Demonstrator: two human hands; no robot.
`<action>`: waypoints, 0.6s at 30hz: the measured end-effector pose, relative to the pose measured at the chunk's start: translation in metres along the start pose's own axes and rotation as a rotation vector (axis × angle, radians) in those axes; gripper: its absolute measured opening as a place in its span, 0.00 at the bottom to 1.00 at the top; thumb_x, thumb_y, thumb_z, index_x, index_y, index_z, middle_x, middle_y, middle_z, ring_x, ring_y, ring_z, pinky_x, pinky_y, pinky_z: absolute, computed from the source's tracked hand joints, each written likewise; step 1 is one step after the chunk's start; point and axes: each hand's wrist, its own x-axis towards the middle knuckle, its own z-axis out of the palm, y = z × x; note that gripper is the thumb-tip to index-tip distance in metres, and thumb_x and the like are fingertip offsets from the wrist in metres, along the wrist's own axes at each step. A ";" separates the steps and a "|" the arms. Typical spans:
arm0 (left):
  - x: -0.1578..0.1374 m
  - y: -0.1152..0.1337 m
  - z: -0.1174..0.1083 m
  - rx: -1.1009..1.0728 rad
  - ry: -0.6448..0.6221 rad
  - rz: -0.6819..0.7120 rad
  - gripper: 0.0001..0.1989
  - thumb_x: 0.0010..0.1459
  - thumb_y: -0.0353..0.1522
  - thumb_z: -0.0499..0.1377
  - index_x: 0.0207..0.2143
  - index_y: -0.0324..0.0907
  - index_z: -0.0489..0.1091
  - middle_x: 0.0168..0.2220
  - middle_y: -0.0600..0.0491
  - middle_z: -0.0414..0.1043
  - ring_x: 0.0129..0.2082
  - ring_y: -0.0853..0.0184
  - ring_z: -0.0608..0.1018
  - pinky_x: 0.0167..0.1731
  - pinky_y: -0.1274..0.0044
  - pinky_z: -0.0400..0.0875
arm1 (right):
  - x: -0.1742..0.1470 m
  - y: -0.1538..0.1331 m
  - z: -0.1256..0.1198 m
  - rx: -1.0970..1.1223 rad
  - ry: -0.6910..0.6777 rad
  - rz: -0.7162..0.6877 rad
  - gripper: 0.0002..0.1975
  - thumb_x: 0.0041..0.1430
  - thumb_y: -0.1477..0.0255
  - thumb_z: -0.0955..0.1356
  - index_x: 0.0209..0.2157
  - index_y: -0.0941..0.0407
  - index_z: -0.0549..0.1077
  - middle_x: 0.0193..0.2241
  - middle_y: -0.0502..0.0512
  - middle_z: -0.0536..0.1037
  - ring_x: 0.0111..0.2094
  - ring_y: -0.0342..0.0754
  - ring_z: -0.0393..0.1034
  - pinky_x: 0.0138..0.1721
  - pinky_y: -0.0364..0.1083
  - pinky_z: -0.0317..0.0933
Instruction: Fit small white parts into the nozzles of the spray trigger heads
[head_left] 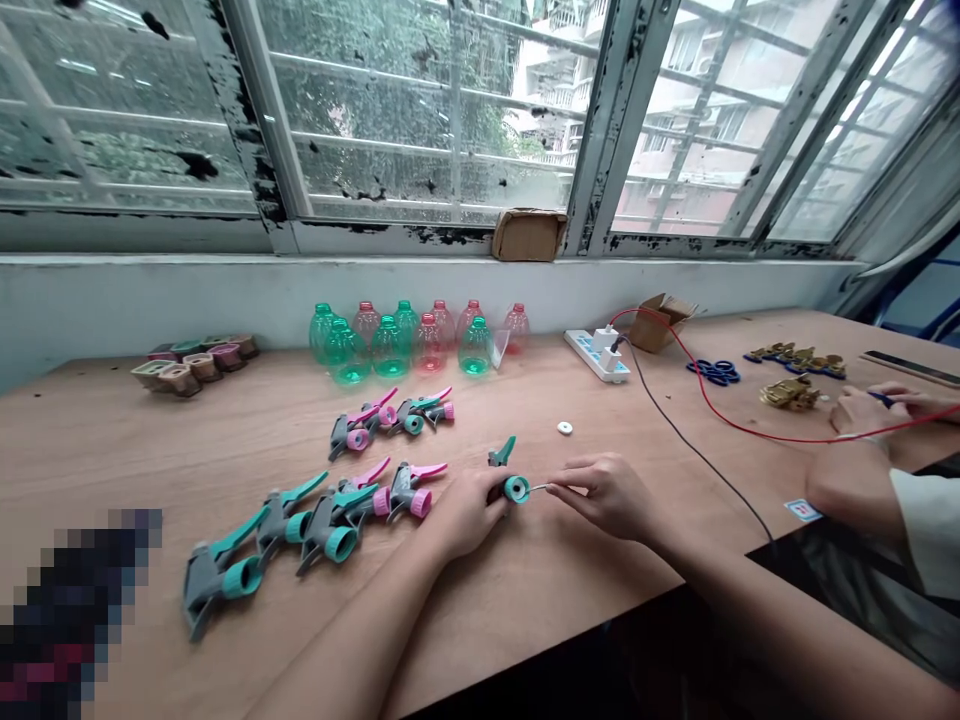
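My left hand (474,512) is closed around a grey and teal trigger spray head (516,489), its round teal collar turned toward my right side. A thin pale rod (538,488) is pinched between the fingertips of my right hand (604,495). The rod's tip reaches the collar opening; whether it is inside I cannot tell. Left of my hands lie several more spray heads (330,535) with teal or pink triggers and collars. A second group of spray heads (390,420) lies farther back. A small white ring (565,428) rests beyond my right hand.
Several green and pink clear bottles (390,350) stand by the wall. Small tubs (199,365) sit at the back left. A power strip (598,356) trails cables across the right side. At the right, another person's hands (862,410) work near gold-coloured parts (791,393) and blue scissors (712,372).
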 end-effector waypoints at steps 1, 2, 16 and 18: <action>0.000 0.000 0.001 0.003 0.007 -0.009 0.08 0.53 0.26 0.52 0.31 0.41 0.71 0.29 0.55 0.71 0.29 0.69 0.69 0.30 0.79 0.58 | -0.001 -0.004 -0.001 -0.053 0.003 0.006 0.16 0.64 0.65 0.61 0.31 0.52 0.78 0.24 0.51 0.76 0.26 0.42 0.67 0.26 0.43 0.45; 0.001 0.000 0.001 0.006 0.014 -0.016 0.08 0.53 0.26 0.52 0.31 0.40 0.71 0.29 0.54 0.71 0.29 0.69 0.69 0.30 0.79 0.58 | -0.001 -0.009 -0.003 -0.110 -0.003 0.015 0.16 0.64 0.66 0.61 0.31 0.52 0.78 0.25 0.52 0.76 0.27 0.43 0.67 0.26 0.44 0.44; -0.003 0.006 -0.004 -0.021 0.009 -0.026 0.06 0.53 0.27 0.52 0.29 0.40 0.69 0.25 0.57 0.69 0.27 0.70 0.68 0.27 0.81 0.56 | -0.004 -0.005 0.017 0.326 0.089 0.146 0.18 0.62 0.63 0.63 0.26 0.56 0.79 0.18 0.52 0.72 0.21 0.41 0.62 0.24 0.41 0.49; -0.003 0.006 -0.004 -0.046 0.015 -0.024 0.06 0.54 0.29 0.52 0.30 0.40 0.69 0.26 0.57 0.69 0.27 0.70 0.68 0.27 0.81 0.56 | -0.005 -0.006 0.021 0.364 0.114 0.159 0.18 0.62 0.62 0.64 0.25 0.56 0.79 0.18 0.52 0.71 0.20 0.41 0.61 0.24 0.41 0.49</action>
